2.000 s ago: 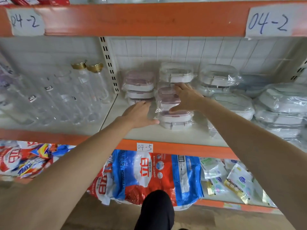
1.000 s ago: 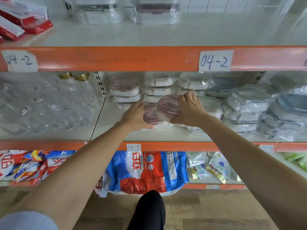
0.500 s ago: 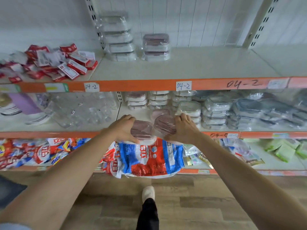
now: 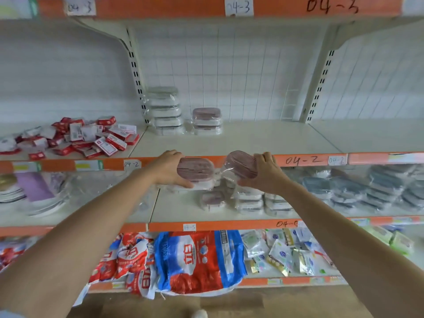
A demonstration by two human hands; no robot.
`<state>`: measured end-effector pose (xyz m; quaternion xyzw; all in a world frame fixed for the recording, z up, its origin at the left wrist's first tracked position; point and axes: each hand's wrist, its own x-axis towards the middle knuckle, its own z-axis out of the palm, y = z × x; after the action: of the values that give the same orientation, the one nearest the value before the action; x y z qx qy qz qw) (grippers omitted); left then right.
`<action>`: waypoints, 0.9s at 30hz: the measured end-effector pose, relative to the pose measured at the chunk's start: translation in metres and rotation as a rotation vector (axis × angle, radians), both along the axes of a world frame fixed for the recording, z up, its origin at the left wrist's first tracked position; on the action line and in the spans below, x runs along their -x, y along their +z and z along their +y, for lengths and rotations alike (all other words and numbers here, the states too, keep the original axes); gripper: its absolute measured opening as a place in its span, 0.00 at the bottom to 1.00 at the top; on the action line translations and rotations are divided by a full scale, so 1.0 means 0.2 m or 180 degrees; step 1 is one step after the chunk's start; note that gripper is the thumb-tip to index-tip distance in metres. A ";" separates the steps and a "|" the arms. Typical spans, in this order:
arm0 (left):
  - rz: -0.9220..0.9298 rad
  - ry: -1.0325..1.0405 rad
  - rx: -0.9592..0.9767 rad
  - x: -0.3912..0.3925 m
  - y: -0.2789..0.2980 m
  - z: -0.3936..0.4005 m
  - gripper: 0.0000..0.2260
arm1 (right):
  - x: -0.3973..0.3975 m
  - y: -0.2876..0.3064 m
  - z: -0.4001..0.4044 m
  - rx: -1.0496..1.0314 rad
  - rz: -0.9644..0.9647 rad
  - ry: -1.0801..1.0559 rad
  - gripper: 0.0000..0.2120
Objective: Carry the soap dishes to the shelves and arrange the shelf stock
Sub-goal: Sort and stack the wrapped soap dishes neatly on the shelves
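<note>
Item 1: my left hand (image 4: 168, 167), centre of the frame, grip curled round a pink-lidded soap dish (image 4: 195, 169) in clear wrap, held lid-up in front of the orange shelf edge (image 4: 305, 159) marked 04-2.

Item 2: my right hand (image 4: 263, 172), just right of centre, grip holding a second pink soap dish (image 4: 241, 165), tilted so its lid faces me. The two dishes are near each other but apart.

Item 3: upper shelf (image 4: 252, 138), middle of the frame. At its back left stands a stack of white-lidded dishes (image 4: 165, 111), with a shorter stack of pink-lidded dishes (image 4: 207, 121) just beside it on the right.

Item 4: left bay of the same shelf, a loose heap of small red and white boxes (image 4: 87, 136).

Item 5: the shelf below, behind my hands, more wrapped dishes (image 4: 250, 200) in low stacks; grey-lidded wrapped ones (image 4: 371, 189) piled at the right of the frame.

Item 6: lowest shelf, bottom centre, a large blue and red bag (image 4: 195, 260), red bags (image 4: 128, 260) to its left, small sachets (image 4: 284, 253) to its right.

Item 7: wooden floor (image 4: 252, 304) along the bottom edge.
</note>
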<state>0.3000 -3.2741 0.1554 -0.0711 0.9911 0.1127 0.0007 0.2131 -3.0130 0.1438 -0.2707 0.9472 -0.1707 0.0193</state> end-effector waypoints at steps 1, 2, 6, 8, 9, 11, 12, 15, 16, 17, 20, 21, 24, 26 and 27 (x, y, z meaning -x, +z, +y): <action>0.0043 0.0034 0.0022 0.02 0.02 -0.03 0.39 | 0.02 0.01 -0.01 0.0001 0.0008 -0.0009 0.41; 0.0078 0.0077 0.0024 0.05 0.04 -0.05 0.38 | 0.05 0.02 -0.03 -0.0009 0.0027 -0.0012 0.41; 0.0241 0.0177 0.0009 0.16 0.10 -0.18 0.38 | 0.20 0.04 -0.15 0.0046 0.0002 -0.0114 0.42; 0.0324 0.0160 0.0021 0.23 0.13 -0.27 0.39 | 0.32 0.08 -0.24 0.0084 0.0016 -0.0156 0.41; 0.0346 0.0163 0.0032 0.27 0.15 -0.31 0.40 | 0.38 0.11 -0.30 0.0124 0.0046 -0.0172 0.40; 0.0289 0.0161 -0.0034 0.34 0.19 -0.41 0.40 | 0.53 0.16 -0.40 0.0251 0.0102 -0.0210 0.39; 0.0245 0.0136 -0.0105 0.38 0.21 -0.46 0.37 | 0.60 0.19 -0.46 0.0342 0.0127 -0.0229 0.39; 0.0140 0.0050 -0.0224 0.48 0.27 -0.58 0.28 | 0.81 0.27 -0.62 0.0445 0.0223 -0.0231 0.39; 0.0131 0.0032 -0.0222 0.52 0.29 -0.62 0.27 | 0.86 0.29 -0.67 0.0374 0.0271 -0.0206 0.40; 0.0145 0.0011 -0.0194 0.56 0.30 -0.65 0.27 | 0.91 0.31 -0.72 0.0306 0.0316 -0.0168 0.41; 0.0149 -0.0048 -0.0108 0.65 0.35 -0.70 0.26 | 1.02 0.32 -0.86 0.0188 0.0362 0.0011 0.43; 0.0107 -0.0086 -0.0078 0.68 0.36 -0.71 0.27 | 1.06 0.32 -0.89 0.0155 0.0353 0.0084 0.42; 0.0025 -0.0259 0.0119 0.74 0.37 -0.70 0.31 | 1.17 0.33 -0.97 0.0072 0.0286 0.0314 0.43; 0.0030 -0.0314 0.0200 0.77 0.37 -0.69 0.33 | 1.25 0.33 -1.01 0.0017 0.0221 0.0470 0.44; 0.0054 -0.0327 0.0230 0.78 0.37 -0.69 0.33 | 1.28 0.33 -1.03 0.0010 0.0209 0.0565 0.44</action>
<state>0.1434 -3.4113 0.2288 -0.0193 0.9968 0.0773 -0.0044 -0.0439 -3.2190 0.2105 -0.3590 0.9194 -0.1608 0.0028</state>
